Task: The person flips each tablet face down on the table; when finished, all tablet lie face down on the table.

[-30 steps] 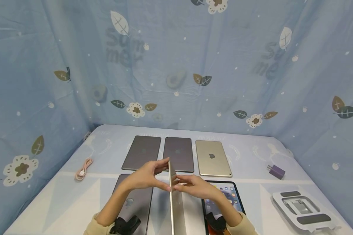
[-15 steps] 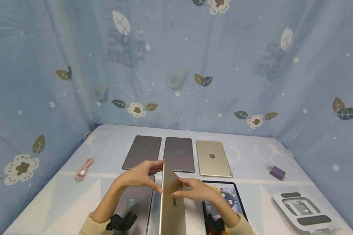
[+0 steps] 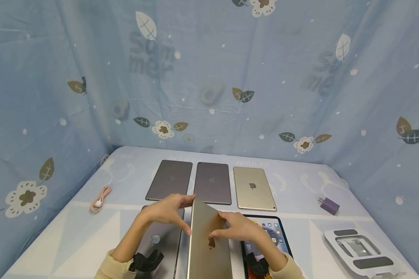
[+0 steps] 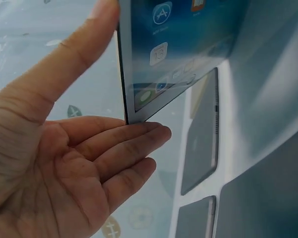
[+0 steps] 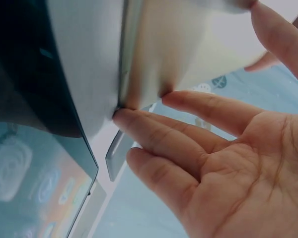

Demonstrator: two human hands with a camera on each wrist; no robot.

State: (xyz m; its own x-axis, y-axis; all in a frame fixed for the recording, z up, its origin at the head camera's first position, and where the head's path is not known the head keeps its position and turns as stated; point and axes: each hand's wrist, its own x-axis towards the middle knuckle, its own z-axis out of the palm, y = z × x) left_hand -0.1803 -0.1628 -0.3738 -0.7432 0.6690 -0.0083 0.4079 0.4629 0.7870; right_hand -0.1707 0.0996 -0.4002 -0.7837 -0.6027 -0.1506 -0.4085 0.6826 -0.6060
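Note:
A gold tablet (image 3: 213, 248) stands steeply on edge before me, its back with the apple logo facing right. The left hand (image 3: 169, 213) holds its left upper corner between thumb and fingers. In the left wrist view the thumb lies along the edge of the white-framed lit screen (image 4: 174, 49), and the fingers touch the corner below. The right hand (image 3: 239, 226) touches the gold back with thumb and outstretched fingertips; in the right wrist view those fingers (image 5: 169, 134) meet the back and an edge. The tablet's lower end is out of view.
A grey tablet (image 3: 160, 240) lies left of it, and a lit tablet (image 3: 269, 232) on the right. Behind lie two dark tablets (image 3: 170, 180) (image 3: 213, 184) and a gold one (image 3: 254, 190). A pink cable (image 3: 99, 199), purple charger (image 3: 329, 205) and white stand (image 3: 361, 250) flank them.
The held tablet has turned from nearly edge-on, so more of its gold back and logo shows. The left hand has shifted left; the right hand stays against the back.

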